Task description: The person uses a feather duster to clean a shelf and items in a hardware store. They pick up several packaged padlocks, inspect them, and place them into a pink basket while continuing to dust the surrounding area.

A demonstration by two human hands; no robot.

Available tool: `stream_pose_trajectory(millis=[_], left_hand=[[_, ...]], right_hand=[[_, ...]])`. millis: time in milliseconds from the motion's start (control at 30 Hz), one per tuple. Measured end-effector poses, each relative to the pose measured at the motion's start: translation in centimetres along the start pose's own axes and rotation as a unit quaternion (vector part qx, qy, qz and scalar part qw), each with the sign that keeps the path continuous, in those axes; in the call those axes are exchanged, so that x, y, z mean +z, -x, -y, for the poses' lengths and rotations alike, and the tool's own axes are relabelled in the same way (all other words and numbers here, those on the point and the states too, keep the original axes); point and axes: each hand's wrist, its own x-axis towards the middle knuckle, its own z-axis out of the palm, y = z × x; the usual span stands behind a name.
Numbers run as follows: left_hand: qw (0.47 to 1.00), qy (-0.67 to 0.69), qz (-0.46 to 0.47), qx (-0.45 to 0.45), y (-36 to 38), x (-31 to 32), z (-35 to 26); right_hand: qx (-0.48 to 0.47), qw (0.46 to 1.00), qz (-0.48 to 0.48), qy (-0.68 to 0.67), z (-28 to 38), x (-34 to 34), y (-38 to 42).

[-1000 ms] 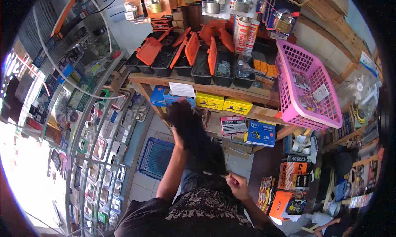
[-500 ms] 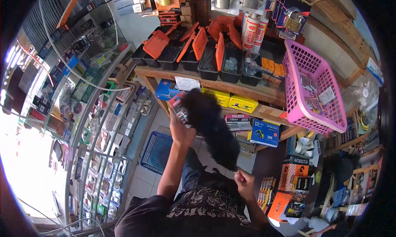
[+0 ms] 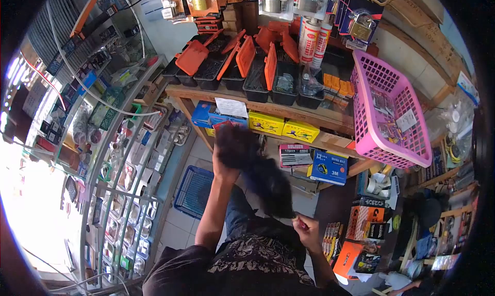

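Observation:
A dark fluffy duster [image 3: 268, 185] stretches across the space between my two hands, somewhat blurred. My right hand [image 3: 307, 233] is closed around its reddish handle at the lower right end. The duster's far end covers the fingers of my left hand [image 3: 225, 171] and most of a small red package [image 3: 223, 125] there. In the previous view this package, with a printed front, sits in my left hand; now only its red top edge shows above the duster.
Black bins [image 3: 256, 82] with orange lids stand on the wooden shelf [image 3: 330, 115] ahead, beside a pink basket [image 3: 394, 149]. Yellow boxes [image 3: 300, 131] lie beneath. A blue basket [image 3: 193, 190] is on the floor, near the glass display shelves [image 3: 129, 198] at left.
The duster's far end has moved down and left, over my left hand and the package. The view has shifted slightly, while my right hand keeps its hold on the handle.

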Motion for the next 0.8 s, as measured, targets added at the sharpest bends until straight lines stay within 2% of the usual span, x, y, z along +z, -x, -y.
stream_pose_trajectory(millis=[33, 67, 100, 133, 167, 200, 233, 300, 333, 367, 433, 467, 500, 533, 567, 633, 700, 800], left_hand=[[0.978, -0.202, 0.008, 0.050, 0.2, -0.7, 0.8], [0.913, -0.395, 0.015, 0.098, 0.2, -0.9, 1.1], [0.913, -0.396, 0.015, 0.099, 0.0, 0.7, -0.6], [0.988, -0.132, -0.066, -0.036, 0.1, 2.4, -2.3], [0.965, 0.146, -0.141, -0.166, 0.3, 3.5, -3.5], [0.946, 0.178, -0.205, -0.179, 0.1, 2.2, -2.0], [0.946, 0.178, -0.206, -0.178, 0.0, 1.5, -1.0], [0.949, 0.146, -0.188, -0.205, 0.1, 1.4, -0.7], [0.951, 0.150, -0.185, -0.196, 0.3, 1.4, -0.5], [0.957, 0.231, -0.093, -0.149, 0.6, 1.7, -0.8], [0.951, 0.284, 0.120, -0.029, 0.1, 1.1, 0.6], [0.992, -0.106, 0.016, -0.068, 0.3, 0.9, -0.1], [0.992, -0.107, 0.015, -0.068, 0.3, 2.0, -1.4], [0.987, 0.116, -0.037, -0.102, 0.1, 3.3, -2.7], [0.930, 0.333, -0.087, -0.129, -0.2, 4.2, -3.3], [0.944, 0.290, -0.107, -0.113, -0.4, 4.1, -2.6], [0.918, 0.379, -0.082, -0.080, -0.6, 3.9, -2.2], [0.933, 0.329, -0.082, -0.124, -0.3, 5.6, -3.3]], right_hand=[[-0.001, 1.000, 0.000, -0.001, -0.1, 0.0, 0.1], [0.002, 0.999, -0.046, 0.000, -0.2, -0.1, 0.1], [0.003, 0.996, -0.091, 0.003, -0.3, -0.2, 0.1], [0.003, 0.996, -0.090, 0.003, -0.9, -0.4, 0.2], [0.018, 0.993, -0.101, -0.061, -1.5, -0.5, 0.1], [0.031, 0.985, -0.113, -0.125, -1.9, -0.6, 0.0], [0.030, 0.985, -0.112, -0.125, -2.1, -0.8, 0.0], [0.003, 0.996, -0.087, -0.010, -0.8, -1.3, -0.1], [0.003, 0.996, -0.088, -0.010, -0.1, -1.2, -0.2], [-0.009, 0.998, -0.061, 0.015, 0.7, -0.8, -0.2], [-0.021, 0.998, -0.035, 0.040, 1.3, -0.5, -0.4], [0.004, 0.998, -0.041, 0.056, 1.4, -0.5, -0.5], [0.028, 0.996, -0.047, 0.072, 1.5, -0.4, -0.5], [0.054, 0.995, -0.059, 0.059, 1.6, -0.3, -0.6], [0.054, 0.995, -0.057, 0.058, 1.3, -0.2, -0.6], [-0.005, 0.996, -0.056, 0.068, 0.2, 0.2, -0.4], [0.005, 0.995, -0.070, 0.072, -0.7, -0.3, -0.5], [0.019, 0.996, -0.063, 0.060, -0.3, -0.7, -0.6]])
